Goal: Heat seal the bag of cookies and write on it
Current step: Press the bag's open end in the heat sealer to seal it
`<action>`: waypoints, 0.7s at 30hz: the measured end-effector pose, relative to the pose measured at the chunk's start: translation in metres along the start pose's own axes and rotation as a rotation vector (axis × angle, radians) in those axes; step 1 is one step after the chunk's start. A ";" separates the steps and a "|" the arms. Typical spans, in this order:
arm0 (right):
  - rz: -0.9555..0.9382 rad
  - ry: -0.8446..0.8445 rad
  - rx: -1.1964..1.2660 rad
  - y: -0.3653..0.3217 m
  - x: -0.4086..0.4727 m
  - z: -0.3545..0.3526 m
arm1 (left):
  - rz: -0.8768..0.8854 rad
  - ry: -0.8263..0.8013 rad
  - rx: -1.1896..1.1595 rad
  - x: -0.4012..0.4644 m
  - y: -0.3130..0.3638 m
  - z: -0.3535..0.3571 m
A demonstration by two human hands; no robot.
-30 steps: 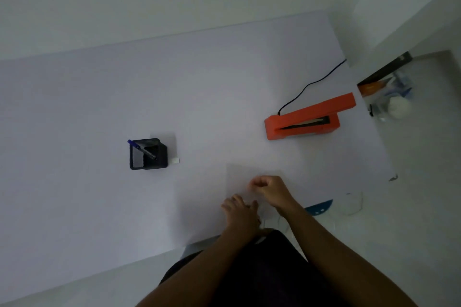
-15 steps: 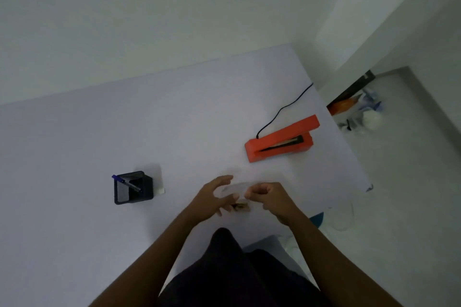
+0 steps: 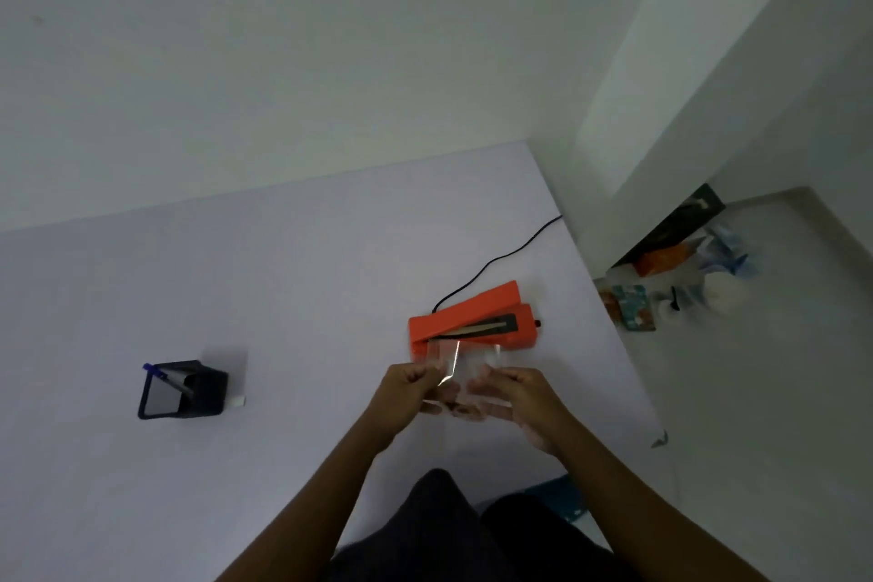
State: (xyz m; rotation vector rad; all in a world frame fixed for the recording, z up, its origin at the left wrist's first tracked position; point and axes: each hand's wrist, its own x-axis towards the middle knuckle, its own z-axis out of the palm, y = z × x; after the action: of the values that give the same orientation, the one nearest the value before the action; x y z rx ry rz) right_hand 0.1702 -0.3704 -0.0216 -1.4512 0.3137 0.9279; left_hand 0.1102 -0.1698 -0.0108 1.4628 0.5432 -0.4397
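Clear plastic bag (image 3: 465, 373) held above the pale flat table (image 3: 293, 279), between left hand (image 3: 410, 388) and right hand (image 3: 519, 397); orange wedge-shaped heat sealer (image 3: 472, 321) on the table just behind the bag; its thin black cable (image 3: 500, 260) runs back-right; black square pen holder (image 3: 182, 390) sits well left, blue-capped pen (image 3: 163, 376) in it.

dim room, white walls (image 3: 283, 61), pale table (image 3: 236, 274)

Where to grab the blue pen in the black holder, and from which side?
Take the blue pen by its capped upper end, which sticks out past the black holder's far-left corner. Come from above and the left, pulling along its lean: the lower part is down inside the holder. Both hands are busy with the clear bag.
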 end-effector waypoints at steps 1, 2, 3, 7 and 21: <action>0.005 0.010 0.025 0.001 0.003 -0.008 | -0.001 0.015 -0.014 0.004 -0.001 0.009; 0.010 0.020 0.047 0.002 0.005 -0.016 | -0.004 0.035 -0.027 0.007 -0.002 0.017; 0.010 0.030 0.057 0.002 0.007 -0.023 | -0.011 0.059 -0.038 0.010 -0.003 0.025; -0.015 0.059 0.007 -0.004 0.013 -0.044 | -0.027 0.133 -0.034 0.020 -0.012 0.047; -0.025 0.011 -0.202 -0.014 0.048 -0.052 | -0.072 0.330 0.039 0.047 -0.016 0.054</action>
State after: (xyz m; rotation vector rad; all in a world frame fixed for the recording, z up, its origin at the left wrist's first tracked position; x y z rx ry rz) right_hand 0.2280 -0.3998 -0.0525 -1.6417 0.2142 0.9530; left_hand 0.1423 -0.2228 -0.0501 1.5669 0.8553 -0.2663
